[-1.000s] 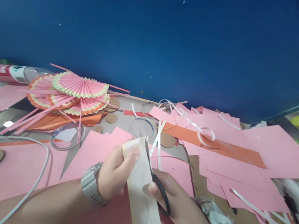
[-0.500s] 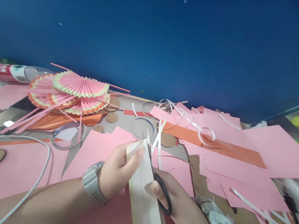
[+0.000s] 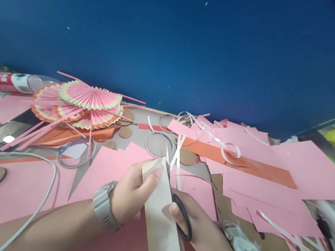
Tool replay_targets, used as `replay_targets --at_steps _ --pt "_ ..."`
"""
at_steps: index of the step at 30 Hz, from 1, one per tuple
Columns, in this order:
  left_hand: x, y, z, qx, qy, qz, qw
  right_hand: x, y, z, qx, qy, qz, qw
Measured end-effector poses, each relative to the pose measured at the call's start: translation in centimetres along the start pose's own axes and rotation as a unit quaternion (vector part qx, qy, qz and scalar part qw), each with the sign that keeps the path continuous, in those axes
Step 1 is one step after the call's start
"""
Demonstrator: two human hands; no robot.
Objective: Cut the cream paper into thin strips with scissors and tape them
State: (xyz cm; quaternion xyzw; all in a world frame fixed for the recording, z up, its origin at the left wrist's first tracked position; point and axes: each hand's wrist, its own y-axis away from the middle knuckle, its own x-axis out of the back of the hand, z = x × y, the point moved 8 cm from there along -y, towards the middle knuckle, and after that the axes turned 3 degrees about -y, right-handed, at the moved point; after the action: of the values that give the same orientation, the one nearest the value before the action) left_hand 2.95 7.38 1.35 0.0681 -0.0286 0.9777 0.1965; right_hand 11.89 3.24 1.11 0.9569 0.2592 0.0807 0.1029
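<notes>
My left hand [image 3: 137, 186], with a grey watch [image 3: 106, 207] on its wrist, pinches the far end of a long cream paper strip [image 3: 162, 229] between thumb and fingers. Wrapped around the black handle of a pair of scissors [image 3: 186, 219] is my right hand [image 3: 199, 224]. The scissor blades point away from me, along the right edge of the strip, with their tips just past its far end. Part of the blades is hidden behind the strip. Pink paper sheets [image 3: 118, 162] lie beneath both hands.
Pleated pink paper fans [image 3: 91, 97] stand at the left, beside a plastic bottle [image 3: 9, 81]. Pink sheets [image 3: 251, 150], an orange strip [image 3: 258, 169] and curled white offcuts [image 3: 178, 152] spread at the right. A white cable [image 3: 50, 185] loops near my left forearm. A blue wall [image 3: 176, 42] rises behind.
Very little differs. The scissor tips and the far end of the strip sit slightly lower in the picture, and both hands keep their hold.
</notes>
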Motion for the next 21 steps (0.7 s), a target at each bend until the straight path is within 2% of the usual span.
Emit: replay_targets --at_steps 4,10,21 --pt "-0.07 0.02 -0.02 0.000 0.003 -0.005 1.000 -0.31 -0.02 0.03 0.001 -0.013 -0.021 1.000" --pt "-0.29 0.07 -0.13 0.011 0.006 -0.019 1.000 0.31 0.00 -0.08 -0.004 0.001 0.012 1.000" --pt "-0.32 -0.08 -0.44 0.013 -0.004 -0.024 1.000 0.39 -0.01 -0.06 -0.013 0.014 0.015 1.000"
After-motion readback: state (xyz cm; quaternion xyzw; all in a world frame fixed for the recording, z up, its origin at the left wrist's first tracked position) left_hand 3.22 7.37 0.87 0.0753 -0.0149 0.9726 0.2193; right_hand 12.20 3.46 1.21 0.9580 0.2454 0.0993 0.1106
